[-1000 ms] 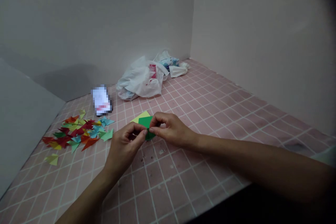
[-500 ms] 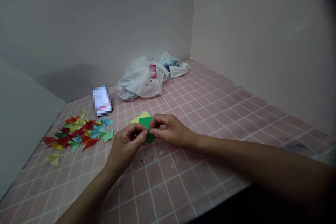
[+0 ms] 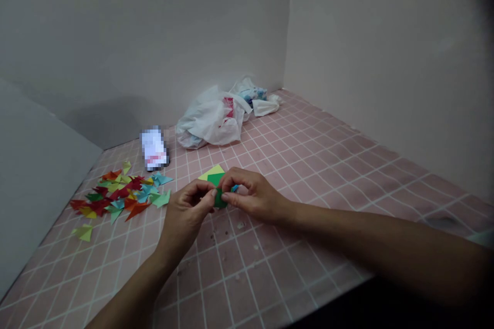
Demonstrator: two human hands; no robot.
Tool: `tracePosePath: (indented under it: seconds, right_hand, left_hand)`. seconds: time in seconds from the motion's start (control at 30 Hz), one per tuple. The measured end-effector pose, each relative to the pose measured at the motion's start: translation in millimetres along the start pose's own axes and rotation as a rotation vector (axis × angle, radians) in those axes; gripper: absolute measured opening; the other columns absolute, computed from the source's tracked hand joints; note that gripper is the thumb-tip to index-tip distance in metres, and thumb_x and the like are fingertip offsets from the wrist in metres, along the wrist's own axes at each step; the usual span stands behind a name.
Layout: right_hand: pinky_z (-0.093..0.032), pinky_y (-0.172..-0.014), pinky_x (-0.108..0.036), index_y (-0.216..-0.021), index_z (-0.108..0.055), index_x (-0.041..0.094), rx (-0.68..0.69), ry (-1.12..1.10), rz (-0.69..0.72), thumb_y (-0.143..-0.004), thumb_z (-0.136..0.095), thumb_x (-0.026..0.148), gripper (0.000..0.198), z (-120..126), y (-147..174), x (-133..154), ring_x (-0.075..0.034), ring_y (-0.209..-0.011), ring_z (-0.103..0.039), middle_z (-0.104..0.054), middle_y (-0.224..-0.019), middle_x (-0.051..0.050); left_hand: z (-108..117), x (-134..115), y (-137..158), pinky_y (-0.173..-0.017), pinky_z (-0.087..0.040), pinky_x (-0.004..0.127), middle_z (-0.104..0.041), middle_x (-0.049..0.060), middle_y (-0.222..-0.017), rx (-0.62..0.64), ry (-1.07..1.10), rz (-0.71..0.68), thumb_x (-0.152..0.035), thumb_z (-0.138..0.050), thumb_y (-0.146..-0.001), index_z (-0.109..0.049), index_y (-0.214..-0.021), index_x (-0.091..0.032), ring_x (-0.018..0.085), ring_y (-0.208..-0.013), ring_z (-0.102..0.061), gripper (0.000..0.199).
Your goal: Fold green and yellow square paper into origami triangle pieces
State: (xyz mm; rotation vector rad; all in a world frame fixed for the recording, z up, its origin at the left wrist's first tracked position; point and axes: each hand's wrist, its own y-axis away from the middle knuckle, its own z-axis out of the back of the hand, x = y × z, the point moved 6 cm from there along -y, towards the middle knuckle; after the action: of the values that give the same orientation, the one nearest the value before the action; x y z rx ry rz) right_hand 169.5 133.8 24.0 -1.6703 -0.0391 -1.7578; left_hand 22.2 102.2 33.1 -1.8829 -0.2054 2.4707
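A green sheet of paper (image 3: 216,180) is pinched between my two hands just above the tabletop. My left hand (image 3: 192,204) is closed on its left side, thumb and index finger pressed together. On the right side my right hand (image 3: 249,193) grips it the same way, fingers bent over the edge. Part of the sheet is hidden behind my fingers. Just beyond it lies yellow paper (image 3: 217,169), partly covered. A bit of blue (image 3: 236,188) shows between the fingers of my right hand; I cannot tell what it is.
Several small folded paper pieces (image 3: 119,193) in red, orange, yellow, green and blue lie in a loose heap at the left. Behind them stands a blurred phone (image 3: 154,149). Crumpled white plastic bags (image 3: 210,118) rest near the wall on the pink checked tablecloth (image 3: 293,144).
The whole view has shifted slightly, so everything sits a little further right. My fingers have moved slightly on the green paper, and a bit of blue now shows by my right hand.
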Motion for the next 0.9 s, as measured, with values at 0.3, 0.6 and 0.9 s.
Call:
tracePosePath:
  seconds: [0.3, 0.6, 0.9]
  right_hand:
    - [-0.042, -0.067, -0.027, -0.075, -0.059, 0.017, -0.017, 0.011, -0.088, -0.083, -0.064, 0.018, 0.009, 0.8, 1.5, -2.2, -0.013, -0.072, -0.056, -0.062, -0.076, 0.000]
    - [-0.040, -0.063, -0.025, -0.073, -0.056, 0.017, -0.021, 0.005, -0.115, -0.081, -0.062, 0.017, 0.011, -0.1, 1.3, -1.1, -0.012, -0.068, -0.054, -0.060, -0.072, 0.001]
    - [-0.040, -0.065, -0.027, -0.073, -0.056, 0.017, 0.011, 0.017, -0.109, -0.084, -0.061, 0.018, 0.012, -1.1, 0.9, -1.2, -0.013, -0.070, -0.053, -0.059, -0.074, 0.000]
  left_hand:
    - [-1.4, 4.1, 0.8, -0.056, -0.051, 0.021, -0.066, -0.001, -0.068, 0.050, 0.042, -0.005, -0.025, -0.072, -0.078, -0.072, -0.076, -0.018, 0.011, -0.059, -0.061, 0.007]
    - [-2.5, 1.5, 2.8, -0.058, -0.051, 0.022, -0.066, 0.000, -0.066, 0.070, 0.039, -0.008, -0.026, -0.071, -0.081, -0.070, -0.076, -0.017, 0.012, -0.060, -0.061, 0.010]
    - [-3.0, 5.4, 3.6, -0.057, -0.052, 0.022, -0.067, 0.000, -0.067, 0.041, 0.029, 0.022, -0.030, -0.074, -0.079, -0.070, -0.076, -0.017, 0.012, -0.059, -0.062, 0.014]
